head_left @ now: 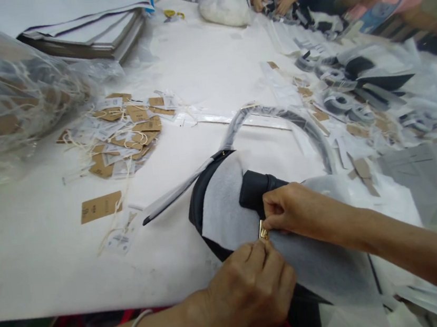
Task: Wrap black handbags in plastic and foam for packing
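A black handbag [203, 200] lies near the table's front edge, mostly wrapped in white tissue paper [228, 210], its wrapped handle [309, 126] arching behind. My right hand [299, 209] pinches a small gold metal clasp [263, 230] at the bag's black flap [259, 187]. My left hand [250, 292], a silver bangle on its wrist, is closed and its fingertips meet the same clasp from below.
Brown and white hang tags [123, 133] with strings lie scattered left of the bag; one brown tag [100, 206] lies apart. A plastic bag of tags [3, 99] bulges at left. Stacked sheets [93, 19] sit at the back. Wrapped straps and parts [349, 94] crowd the right. Another person's hands [274, 3] work at the far end.
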`<state>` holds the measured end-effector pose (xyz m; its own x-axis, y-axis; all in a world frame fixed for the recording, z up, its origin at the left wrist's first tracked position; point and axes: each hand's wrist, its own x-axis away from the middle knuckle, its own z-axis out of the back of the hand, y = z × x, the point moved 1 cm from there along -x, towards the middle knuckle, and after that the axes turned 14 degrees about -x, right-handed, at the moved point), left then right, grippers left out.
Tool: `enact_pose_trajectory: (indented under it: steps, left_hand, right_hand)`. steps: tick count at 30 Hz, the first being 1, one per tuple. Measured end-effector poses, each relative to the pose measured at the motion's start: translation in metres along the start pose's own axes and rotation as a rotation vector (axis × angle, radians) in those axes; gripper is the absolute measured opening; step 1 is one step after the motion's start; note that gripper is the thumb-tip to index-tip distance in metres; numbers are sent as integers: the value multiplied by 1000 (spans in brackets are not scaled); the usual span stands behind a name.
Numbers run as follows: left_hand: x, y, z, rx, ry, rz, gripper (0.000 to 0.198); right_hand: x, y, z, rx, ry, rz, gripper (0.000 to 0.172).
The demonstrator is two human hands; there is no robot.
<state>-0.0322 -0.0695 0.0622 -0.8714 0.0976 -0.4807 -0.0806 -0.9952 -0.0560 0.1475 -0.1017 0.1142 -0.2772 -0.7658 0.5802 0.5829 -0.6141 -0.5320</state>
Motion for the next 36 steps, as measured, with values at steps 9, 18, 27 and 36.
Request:
enact_pose_trajectory:
  steps: [9, 18, 27, 36]
  left_hand:
    - [-1, 2, 1, -6, -88, -30, 7]
    - [-1, 5, 2, 5, -101, -39, 6]
    - [1, 4, 2, 11, -68, -48, 6]
    - [3, 2, 2, -24, -39, -34, 11]
  right_hand:
    - [8, -7, -6, 102, 74, 17, 15]
    - [34, 9, -24, 189, 101, 437, 15]
    - [40, -3, -29, 507, 17, 574, 12]
    - [34, 7, -47, 276, 313, 204, 15]
